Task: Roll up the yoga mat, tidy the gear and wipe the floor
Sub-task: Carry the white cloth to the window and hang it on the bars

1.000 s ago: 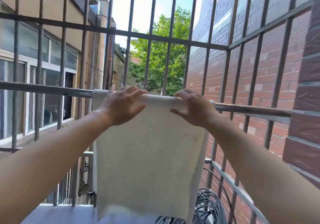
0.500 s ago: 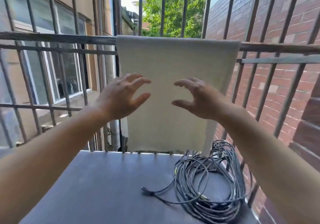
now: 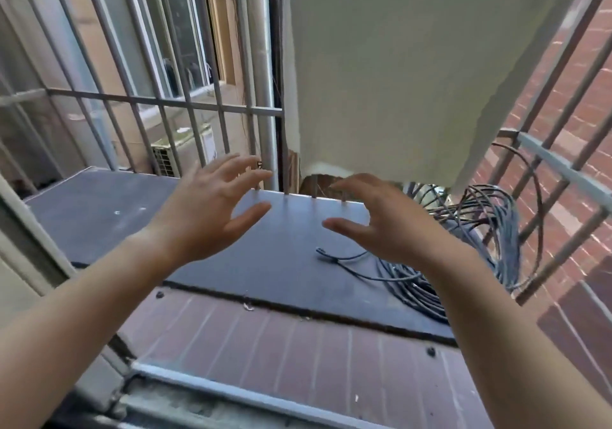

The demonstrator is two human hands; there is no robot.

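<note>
The cloth (image 3: pixel 414 64) hung against the bars (image 3: pixel 185 107), its lower edge just above and beyond both hands. The left hand (image 3: pixel 205 210) and right hand (image 3: pixel 384 220) hovered below the cloth, fingers spread wide, holding nothing. A cable (image 3: pixel 490 230) lay coiled below the cloth's right corner. A small mark left of the cloth was too blurred to read

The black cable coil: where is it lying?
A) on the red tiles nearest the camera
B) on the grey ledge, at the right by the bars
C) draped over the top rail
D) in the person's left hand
B: the black cable coil lies on the grey ledge at its right end by the bars, partly behind the right hand. The left hand holds nothing.
</note>
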